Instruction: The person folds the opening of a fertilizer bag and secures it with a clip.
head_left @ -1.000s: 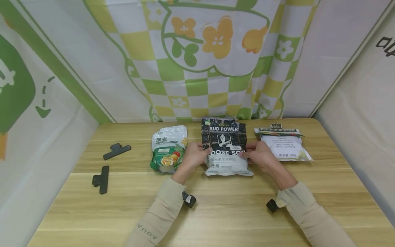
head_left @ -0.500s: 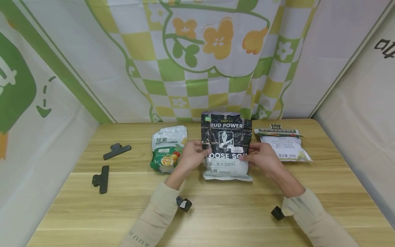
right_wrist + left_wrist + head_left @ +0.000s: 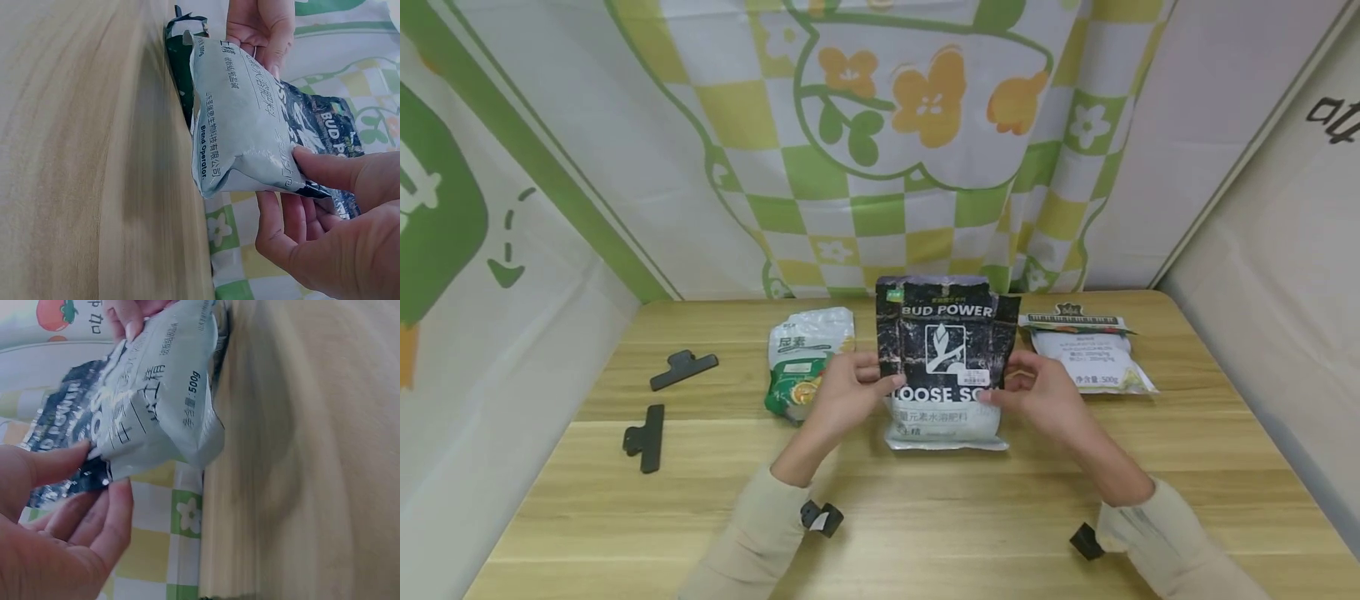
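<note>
Between the two hands stands a black-and-white bag of soil fertilizer (image 3: 936,421), tilted back and printed "BUD POWER" and "LOOSE SOIL". The left hand (image 3: 844,393) pinches its left edge, thumb on the front and fingers behind. On the opposite edge the right hand (image 3: 1047,393) grips in the same way. The left wrist view has the bag (image 3: 169,400) with the thumb on its printed face. From the right wrist, the bag's pale lower half (image 3: 237,125) appears close to the table; whether its bottom touches the wood cannot be told.
A green-and-white pouch (image 3: 790,392) lies left of the bag, partly behind the left hand. At right is a white bag (image 3: 1093,362) with a clip (image 3: 1071,319) across its top. Two black clips (image 3: 683,369) lie on the wooden table (image 3: 925,533) at left.
Both hands have drawn the soil fertilizer bag nearer to the person and slightly left. It now looks larger, and the left hand overlaps more of the green pouch.
</note>
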A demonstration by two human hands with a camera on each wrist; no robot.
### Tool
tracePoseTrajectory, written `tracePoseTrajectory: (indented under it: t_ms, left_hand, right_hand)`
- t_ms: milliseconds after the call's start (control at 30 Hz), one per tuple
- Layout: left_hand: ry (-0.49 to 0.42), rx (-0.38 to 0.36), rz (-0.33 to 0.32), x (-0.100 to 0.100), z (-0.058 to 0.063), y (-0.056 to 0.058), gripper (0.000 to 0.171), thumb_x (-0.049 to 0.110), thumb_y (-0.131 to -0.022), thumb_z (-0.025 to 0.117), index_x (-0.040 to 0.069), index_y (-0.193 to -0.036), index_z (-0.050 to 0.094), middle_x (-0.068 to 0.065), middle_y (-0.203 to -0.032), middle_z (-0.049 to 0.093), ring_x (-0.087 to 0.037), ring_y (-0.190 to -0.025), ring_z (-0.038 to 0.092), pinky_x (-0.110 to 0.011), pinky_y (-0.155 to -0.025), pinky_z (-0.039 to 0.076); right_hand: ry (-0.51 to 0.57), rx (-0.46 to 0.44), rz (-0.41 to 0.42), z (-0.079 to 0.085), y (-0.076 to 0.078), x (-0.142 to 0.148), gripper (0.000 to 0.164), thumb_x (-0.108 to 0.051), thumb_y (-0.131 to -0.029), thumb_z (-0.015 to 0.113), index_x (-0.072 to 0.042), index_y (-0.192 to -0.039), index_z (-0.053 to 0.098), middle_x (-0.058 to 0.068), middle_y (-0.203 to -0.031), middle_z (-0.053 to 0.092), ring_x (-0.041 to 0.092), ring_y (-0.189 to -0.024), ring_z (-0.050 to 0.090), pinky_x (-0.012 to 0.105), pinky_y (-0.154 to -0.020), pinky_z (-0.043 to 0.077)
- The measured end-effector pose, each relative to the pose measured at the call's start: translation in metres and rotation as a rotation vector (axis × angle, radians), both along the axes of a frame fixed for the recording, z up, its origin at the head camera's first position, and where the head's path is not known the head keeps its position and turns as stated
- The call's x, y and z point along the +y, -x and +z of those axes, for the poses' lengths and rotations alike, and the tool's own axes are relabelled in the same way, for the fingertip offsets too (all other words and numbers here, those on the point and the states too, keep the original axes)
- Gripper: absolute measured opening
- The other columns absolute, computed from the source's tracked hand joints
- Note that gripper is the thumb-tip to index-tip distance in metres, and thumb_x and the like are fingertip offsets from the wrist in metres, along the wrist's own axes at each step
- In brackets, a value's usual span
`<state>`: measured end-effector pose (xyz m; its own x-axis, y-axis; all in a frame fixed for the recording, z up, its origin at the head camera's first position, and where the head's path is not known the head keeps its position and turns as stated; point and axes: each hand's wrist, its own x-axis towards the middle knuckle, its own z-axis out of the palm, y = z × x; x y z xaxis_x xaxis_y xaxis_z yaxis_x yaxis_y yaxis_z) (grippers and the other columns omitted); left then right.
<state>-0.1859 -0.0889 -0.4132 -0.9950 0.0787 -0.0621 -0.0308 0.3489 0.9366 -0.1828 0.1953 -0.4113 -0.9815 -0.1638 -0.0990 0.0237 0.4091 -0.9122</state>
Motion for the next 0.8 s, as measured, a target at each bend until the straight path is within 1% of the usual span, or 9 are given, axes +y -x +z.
tracePoseTrajectory:
  t_ms: [133,200,267,333,400,433,500,633,800]
  left_hand:
    - [0.014,0.02,0.005,-0.007,-0.003,-0.009,0.034,0.019,-0.09,0.084,0.003,-0.119,0.075,-0.018,-0.115,0.079,-0.031,-0.11,0.078,-0.044,-0.096,0.063]
    - [0.02,0.037,0.004,-0.01,-0.005,-0.014,0.026,0.02,-0.089,0.085,0.001,-0.102,0.073,-0.016,-0.102,0.082,-0.026,-0.098,0.079,-0.036,-0.084,0.065]
    - [-0.003,0.053,-0.018,-0.012,-0.007,-0.017,0.02,0.017,-0.088,0.086,0.003,-0.092,0.072,-0.014,-0.093,0.082,-0.021,-0.087,0.079,-0.028,-0.071,0.063]
    - [-0.018,0.066,-0.036,-0.014,-0.009,-0.02,0.016,0.014,-0.087,0.086,0.005,-0.09,0.072,-0.011,-0.088,0.082,-0.015,-0.081,0.077,-0.021,-0.064,0.058]
    - [-0.029,0.076,-0.053,-0.015,-0.01,-0.023,0.014,0.011,-0.087,0.085,0.004,-0.09,0.073,-0.012,-0.087,0.082,-0.014,-0.077,0.077,-0.018,-0.058,0.053]
    - [-0.03,0.077,-0.056,-0.015,-0.01,-0.025,0.014,0.01,-0.086,0.086,0.005,-0.094,0.076,-0.012,-0.093,0.083,-0.015,-0.082,0.079,-0.018,-0.06,0.055]
    - [-0.02,0.072,-0.061,-0.015,-0.01,-0.028,0.015,0.009,-0.086,0.086,0.005,-0.096,0.076,-0.012,-0.094,0.083,-0.015,-0.084,0.08,-0.017,-0.062,0.055]
    - [-0.009,0.079,-0.09,-0.016,-0.009,-0.034,0.017,0.009,-0.086,0.085,0.004,-0.1,0.077,-0.013,-0.095,0.083,-0.018,-0.087,0.081,-0.019,-0.065,0.057]
    - [0.013,0.126,-0.126,-0.018,-0.009,-0.038,0.018,0.007,-0.086,0.085,0.005,-0.103,0.078,-0.012,-0.096,0.083,-0.02,-0.089,0.081,-0.021,-0.074,0.061]
  right_hand:
    - [-0.039,0.066,0.016,0.001,-0.009,-0.001,0.039,-0.02,-0.082,0.091,-0.003,-0.108,0.067,0.009,-0.09,0.076,0.016,-0.082,0.071,0.026,-0.071,0.054]
    - [-0.062,0.099,0.025,0.001,-0.013,-0.001,0.036,-0.02,-0.081,0.091,-0.004,-0.102,0.066,0.009,-0.087,0.074,0.016,-0.08,0.07,0.026,-0.069,0.051]
    - [-0.078,0.128,0.037,0.0,-0.017,-0.002,0.034,-0.019,-0.082,0.091,-0.005,-0.1,0.066,0.009,-0.087,0.072,0.015,-0.079,0.069,0.025,-0.068,0.05]
    - [-0.096,0.155,0.044,-0.001,-0.021,-0.001,0.031,-0.018,-0.082,0.09,-0.006,-0.097,0.065,0.008,-0.085,0.071,0.014,-0.079,0.068,0.025,-0.067,0.048]
    - [-0.107,0.185,0.052,-0.003,-0.024,-0.001,0.029,-0.017,-0.082,0.09,-0.007,-0.095,0.065,0.007,-0.086,0.07,0.013,-0.079,0.068,0.025,-0.066,0.05]
    - [-0.111,0.2,0.054,-0.004,-0.025,0.0,0.029,-0.016,-0.082,0.09,-0.007,-0.093,0.066,0.007,-0.085,0.07,0.012,-0.079,0.068,0.024,-0.066,0.051]
    - [-0.107,0.228,0.058,-0.006,-0.027,0.0,0.027,-0.014,-0.081,0.09,-0.007,-0.091,0.066,0.007,-0.084,0.07,0.011,-0.079,0.068,0.024,-0.068,0.054]
    - [-0.052,0.236,0.08,-0.009,-0.03,0.003,0.025,-0.008,-0.081,0.089,-0.004,-0.091,0.066,0.008,-0.088,0.069,0.009,-0.084,0.067,0.023,-0.08,0.063]
    - [0.014,0.216,0.118,-0.01,-0.033,0.006,0.033,-0.003,-0.082,0.087,-0.001,-0.11,0.07,0.012,-0.095,0.072,0.008,-0.088,0.07,0.024,-0.085,0.064]
